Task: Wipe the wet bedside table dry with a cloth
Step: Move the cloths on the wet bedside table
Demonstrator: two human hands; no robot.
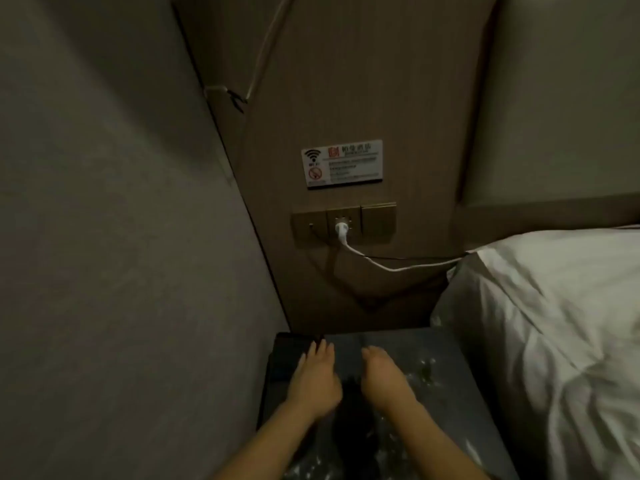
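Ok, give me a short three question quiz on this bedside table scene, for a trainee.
1. True or false: both hands, left hand and right hand, are over the table.
2. Which part of the table shows water drops? A: right side, towards the bed. B: none of it. C: only under the dark flat thing at the left back corner.
3. What is plugged into the wall socket?

Key
1. True.
2. A; drops glint right of the right hand.
3. A white plug whose cable runs towards the bed.
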